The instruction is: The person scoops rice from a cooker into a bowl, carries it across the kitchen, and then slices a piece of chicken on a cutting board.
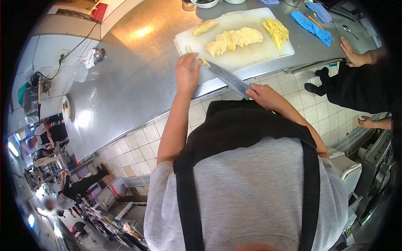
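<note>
My right hand is closed around the handle of a large kitchen knife, its blade pointing up and left over the front edge of a white cutting board. A small yellow piece lies by the blade tip. My left hand is at the board's near left corner, thumb apart from the fingers, with nothing visible in it. Across the board runs a row of overlapping pale yellow slices. A heap of thin yellow shreds lies at the right, and a pale yellow chunk at the far left.
The board rests on a steel counter. Blue cloths and a spoon lie to the right, where another person's hand touches the counter edge. Bowls stand at the back. Other people are in the background at left.
</note>
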The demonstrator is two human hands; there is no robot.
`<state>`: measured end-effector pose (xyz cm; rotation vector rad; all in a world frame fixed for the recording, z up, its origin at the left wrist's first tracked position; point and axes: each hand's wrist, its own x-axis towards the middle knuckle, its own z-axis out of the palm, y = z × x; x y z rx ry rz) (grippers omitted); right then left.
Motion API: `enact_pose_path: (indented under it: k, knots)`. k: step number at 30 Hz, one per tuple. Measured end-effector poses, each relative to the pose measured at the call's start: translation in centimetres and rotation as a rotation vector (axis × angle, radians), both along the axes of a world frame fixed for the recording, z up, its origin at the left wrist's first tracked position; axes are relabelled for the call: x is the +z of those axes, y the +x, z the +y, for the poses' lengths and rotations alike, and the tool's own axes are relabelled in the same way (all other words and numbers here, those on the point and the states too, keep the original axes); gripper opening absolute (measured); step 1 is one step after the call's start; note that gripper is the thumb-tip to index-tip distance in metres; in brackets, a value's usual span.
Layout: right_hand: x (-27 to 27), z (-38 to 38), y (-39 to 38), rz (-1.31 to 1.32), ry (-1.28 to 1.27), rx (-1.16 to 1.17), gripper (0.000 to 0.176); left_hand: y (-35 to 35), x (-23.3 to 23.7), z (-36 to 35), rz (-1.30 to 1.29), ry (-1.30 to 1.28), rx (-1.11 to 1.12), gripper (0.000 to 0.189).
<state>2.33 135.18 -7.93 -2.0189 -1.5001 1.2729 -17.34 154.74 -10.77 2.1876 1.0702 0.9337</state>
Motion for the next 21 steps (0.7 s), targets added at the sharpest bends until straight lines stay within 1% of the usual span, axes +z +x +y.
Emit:
enact_pose_path:
  k: [1, 3, 4, 6, 7, 9, 10, 11, 12, 16, 18, 21]
  knots:
    - [0.7, 0.1, 0.0, 0.009, -0.038, -0.007, 0.035, 0.0, 0.2, 0.5, 0.001, 0.002, -0.001, 0.012]
    - [1.5, 0.3, -0.1, 0.015, -0.073, -0.016, 0.035, 0.0, 0.6, 1.4, 0.202, 0.136, -0.143, 0.017]
    - [1.8, 0.3, -0.1, 0.042, -0.100, -0.034, 0.036, 0.1, 0.5, 1.9, 0.200, 0.139, -0.145, 0.017]
    - [2.0, 0.4, 0.0, 0.068, -0.125, -0.055, 0.036, 0.2, 0.1, 2.9, 0.149, -0.127, -0.138, 0.017]
    - [1.8, 0.4, 0.1, 0.040, -0.084, -0.033, 0.036, 0.3, 0.1, 3.5, 0.147, -0.125, -0.141, 0.017]
    - [0.9, 0.4, 0.2, 0.013, -0.042, -0.012, 0.036, 0.7, 0.0, 4.9, 0.101, -0.280, -0.199, 0.017]
    - [0.3, 0.5, 0.3, 0.000, 0.016, 0.008, 0.036, 1.1, 0.1, 5.4, 0.101, -0.279, -0.201, 0.017]
    - [-0.1, 0.4, 0.4, -0.014, 0.074, 0.027, 0.036, 1.4, 0.2, 6.0, 0.129, -0.294, -0.251, 0.017]
    - [-0.3, 0.4, 0.5, -0.015, 0.075, 0.026, 0.036, 1.8, 0.4, 6.4, 0.156, -0.309, -0.300, 0.017]
    - [1.3, 0.9, 0.4, 0.003, -0.014, 0.014, 0.036, 3.3, 1.1, 7.4, 0.187, -0.304, -0.355, 0.018]
    - [1.6, 1.1, 0.2, 0.006, -0.048, 0.014, 0.036, 3.9, 1.1, 7.8, 0.284, -0.293, -0.326, 0.017]
    - [1.3, 1.2, 0.2, 0.029, -0.082, -0.011, 0.037, 4.4, 1.3, 7.5, 0.355, -0.258, -0.295, 0.018]
